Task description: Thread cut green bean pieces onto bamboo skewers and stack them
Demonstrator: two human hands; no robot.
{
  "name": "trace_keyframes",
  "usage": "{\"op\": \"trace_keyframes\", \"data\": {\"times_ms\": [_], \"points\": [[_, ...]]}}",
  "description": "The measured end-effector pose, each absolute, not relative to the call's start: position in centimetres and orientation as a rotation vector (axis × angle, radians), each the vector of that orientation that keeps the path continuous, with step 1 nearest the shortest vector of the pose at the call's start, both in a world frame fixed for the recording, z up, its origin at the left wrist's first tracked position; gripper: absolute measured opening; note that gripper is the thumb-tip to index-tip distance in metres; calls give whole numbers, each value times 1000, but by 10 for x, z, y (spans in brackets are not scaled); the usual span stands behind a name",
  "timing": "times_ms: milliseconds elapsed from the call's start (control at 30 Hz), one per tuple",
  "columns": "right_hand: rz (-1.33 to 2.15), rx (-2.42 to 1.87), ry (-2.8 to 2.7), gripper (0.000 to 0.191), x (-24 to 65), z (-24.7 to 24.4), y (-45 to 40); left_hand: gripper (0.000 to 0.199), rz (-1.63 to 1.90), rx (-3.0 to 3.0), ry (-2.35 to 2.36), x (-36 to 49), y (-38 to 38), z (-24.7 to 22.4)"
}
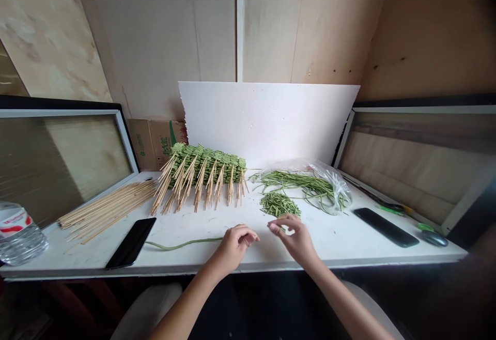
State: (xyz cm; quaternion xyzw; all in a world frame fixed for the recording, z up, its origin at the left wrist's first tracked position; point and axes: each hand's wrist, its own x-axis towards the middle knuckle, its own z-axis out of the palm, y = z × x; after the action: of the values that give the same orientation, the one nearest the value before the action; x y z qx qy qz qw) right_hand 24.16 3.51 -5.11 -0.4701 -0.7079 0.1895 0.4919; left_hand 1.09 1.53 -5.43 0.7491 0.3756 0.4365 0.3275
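Observation:
My left hand (237, 244) is over the front of the white table, fingers curled together around the end of a long green bean (182, 245) that trails left. My right hand (290, 234) is a little to the right, thumb and forefinger pinched; whatever they hold is too small to make out. Just behind it lies a pile of short cut bean pieces (279, 204). Long uncut beans (306, 182) rest in a clear plastic bag at the back right. Stacked skewered beans (209, 160) stand at the back left, their sticks pointing forward.
Loose bamboo sticks (112, 205) and a black phone (130, 243) lie at the left, by a water bottle (21, 234). At the right are a dark phone-like object (385, 227), a computer mouse (434, 237) and a green-handled tool. A white board (267, 123) stands behind.

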Motion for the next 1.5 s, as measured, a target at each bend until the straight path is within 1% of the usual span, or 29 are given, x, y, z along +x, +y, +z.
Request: {"op": "trace_keyframes", "data": {"times_ms": [100, 200, 333, 433, 500, 567, 667, 733, 833, 900, 967, 1233, 1500], "points": [[150, -1361, -1701, 51, 268, -63, 54, 38, 1137, 2037, 1030, 10, 16, -57], [64, -1470, -1746, 53, 282, -78, 64, 37, 1074, 2080, 1074, 10, 14, -61], [143, -1581, -1775, 56, 282, -84, 66, 38, 1049, 2124, 1070, 10, 14, -64], [162, -1615, -1763, 60, 281, -77, 64, 36, 1105, 2127, 1049, 9, 18, -66], [154, -1567, -1770, 60, 278, -68, 60, 31, 1165, 2101, 1045, 9, 21, -68], [229, -1435, -1823, 56, 270, -59, 53, 28, 1226, 2061, 1058, 10, 23, -70], [512, -1185, -1956, 44, 249, -50, 36, 30, 1276, 2010, 1073, 12, 23, -72], [611, -1089, -2010, 39, 234, -49, 25, 30, 1282, 2001, 1068, 13, 22, -72], [565, -1057, -2009, 33, 222, -51, 18, 26, 1260, 2040, 1072, 11, 22, -69], [524, -1062, -1967, 31, 221, -52, 18, 19, 1225, 2088, 1088, 9, 23, -68], [515, -1060, -1937, 30, 222, -53, 19, 17, 1213, 2130, 1103, 6, 24, -67], [547, -1043, -1884, 21, 212, -50, 8, 22, 1195, 2287, 1077, 11, 16, -59], [798, -908, -1827, 31, 213, -60, 14, 29, 1188, 2153, 921, 16, 8, -49]]}}
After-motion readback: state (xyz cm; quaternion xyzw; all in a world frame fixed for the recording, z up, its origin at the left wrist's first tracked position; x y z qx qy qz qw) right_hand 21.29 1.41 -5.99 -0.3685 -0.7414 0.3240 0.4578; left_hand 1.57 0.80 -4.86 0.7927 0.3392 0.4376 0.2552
